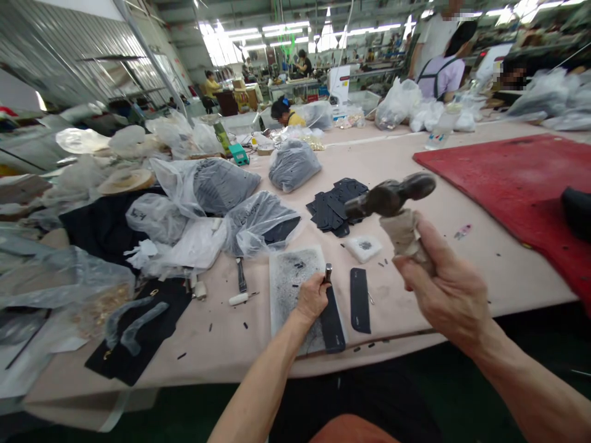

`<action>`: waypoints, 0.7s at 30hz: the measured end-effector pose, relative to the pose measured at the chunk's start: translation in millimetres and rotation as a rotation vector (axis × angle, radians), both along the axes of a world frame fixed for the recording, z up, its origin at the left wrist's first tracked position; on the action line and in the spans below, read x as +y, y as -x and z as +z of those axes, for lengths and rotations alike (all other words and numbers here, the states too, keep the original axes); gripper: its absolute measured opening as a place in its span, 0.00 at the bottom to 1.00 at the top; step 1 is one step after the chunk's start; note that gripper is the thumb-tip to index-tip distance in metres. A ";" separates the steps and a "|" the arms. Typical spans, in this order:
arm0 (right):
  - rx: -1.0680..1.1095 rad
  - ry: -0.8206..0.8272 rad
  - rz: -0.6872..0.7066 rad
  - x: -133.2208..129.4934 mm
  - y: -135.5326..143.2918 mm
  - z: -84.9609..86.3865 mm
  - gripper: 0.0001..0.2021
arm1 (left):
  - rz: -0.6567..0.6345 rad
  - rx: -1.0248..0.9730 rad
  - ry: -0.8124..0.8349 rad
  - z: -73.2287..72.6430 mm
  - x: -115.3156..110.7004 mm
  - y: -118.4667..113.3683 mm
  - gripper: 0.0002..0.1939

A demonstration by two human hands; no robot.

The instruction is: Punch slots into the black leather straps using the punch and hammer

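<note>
My right hand [443, 277] grips a ball-peen hammer [392, 195] by its wrapped handle, with the head raised above the table. Closed around a metal punch [328, 272], my left hand [314, 296] rests over a white cutting board [289, 271]. The punch stands upright by the upper end of a black strip-shaped piece [333, 323] on the board's right side; its lower tip is hidden by my fingers. Dark scraps and marks cover the board. Just right of it lies a similar black piece [359, 300] on the table.
Black cut pieces [339, 203] lie piled beyond a small white block [364, 247]. Plastic bags [261, 221] crowd the left side near a black-handled tool [241, 275] and a white-handled tool [239, 299]. A red mat [508, 178] covers the right. Other people sit farther back.
</note>
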State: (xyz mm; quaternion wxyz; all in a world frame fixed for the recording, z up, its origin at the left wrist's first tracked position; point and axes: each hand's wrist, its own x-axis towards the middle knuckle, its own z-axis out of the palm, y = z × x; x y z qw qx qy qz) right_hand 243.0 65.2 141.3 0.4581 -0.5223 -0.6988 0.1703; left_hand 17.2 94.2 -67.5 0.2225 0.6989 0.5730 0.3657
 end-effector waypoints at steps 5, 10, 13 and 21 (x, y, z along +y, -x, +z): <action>-0.470 0.078 0.329 1.9 7.2 -6.0 0.25 | 0.017 0.045 0.006 -1.0 -0.5 -0.8 0.07; -0.252 -0.072 0.142 1.2 4.3 22.8 0.27 | 0.012 0.025 -0.004 -2.2 0.1 -0.4 0.06; -0.170 -0.174 0.065 -2.8 8.8 12.7 0.29 | 0.010 0.029 -0.007 -2.0 0.7 -0.2 0.07; -0.289 0.016 0.203 2.9 -5.8 31.2 0.27 | 0.013 0.059 -0.047 0.8 -0.1 0.0 0.06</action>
